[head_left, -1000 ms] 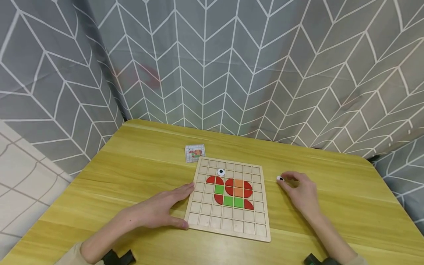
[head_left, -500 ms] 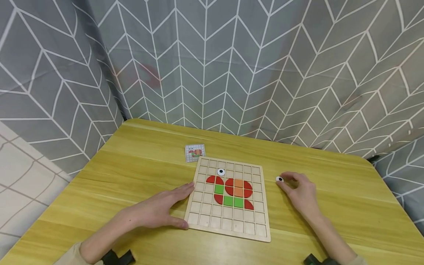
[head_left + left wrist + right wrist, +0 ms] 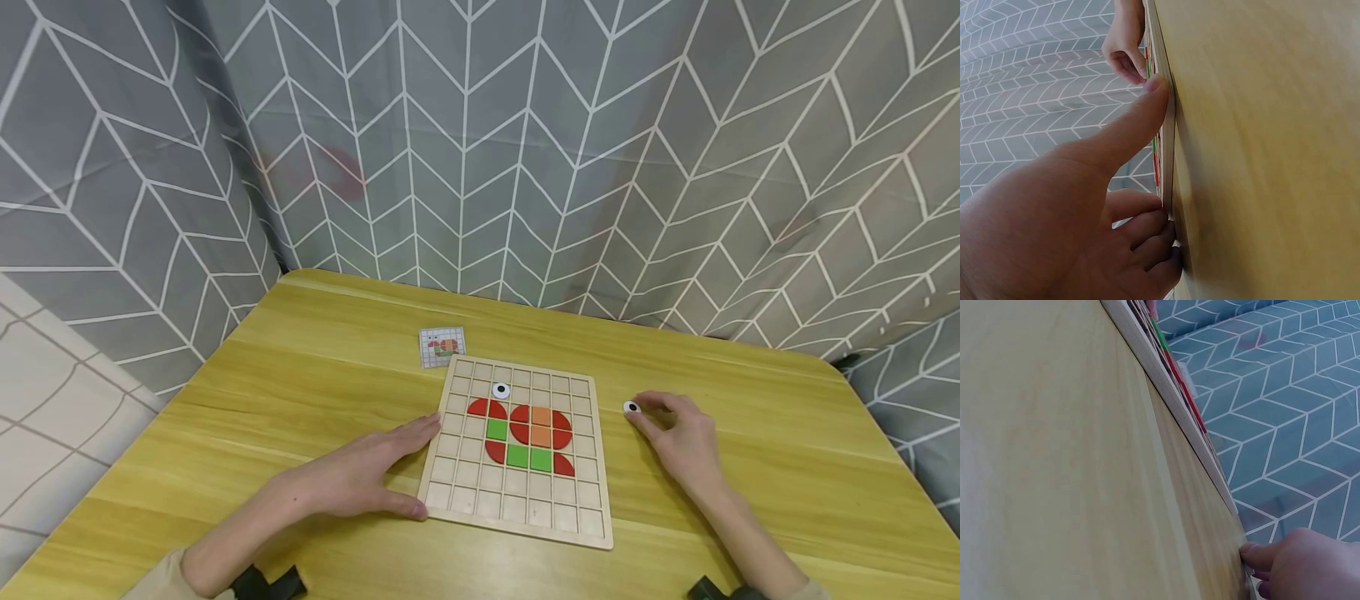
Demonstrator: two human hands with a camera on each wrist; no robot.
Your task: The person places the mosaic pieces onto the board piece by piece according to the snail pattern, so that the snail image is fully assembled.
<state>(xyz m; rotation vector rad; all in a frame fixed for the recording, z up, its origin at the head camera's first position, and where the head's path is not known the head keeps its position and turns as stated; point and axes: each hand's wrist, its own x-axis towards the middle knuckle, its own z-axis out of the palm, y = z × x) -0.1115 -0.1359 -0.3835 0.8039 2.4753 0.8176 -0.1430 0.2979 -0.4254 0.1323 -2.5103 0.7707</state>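
A square wooden grid board (image 3: 517, 531) lies on the table, its cells partly filled with red, green and orange flat pieces (image 3: 541, 435). One white round eye piece (image 3: 501, 391) with a black dot sits in an upper cell. My left hand (image 3: 356, 475) touches the board's left side with outstretched fingers, the thumb at the near left corner. To the right of the board, my right hand (image 3: 684, 435) pinches a second eye piece (image 3: 632, 407) between thumb and forefinger, close to the tabletop. In the right wrist view, this piece is mostly hidden by the right hand (image 3: 1310, 565).
Behind the board's far left corner lies a small pattern card (image 3: 442, 347) printed with a similar coloured figure on a grid. The wooden table (image 3: 360, 325) ends at a grey patterned curtain (image 3: 480, 167) along the back and sides.
The eye piece in my right hand has turned so that more of its black dot shows, and has shifted very slightly left. My left hand and the board stay put.
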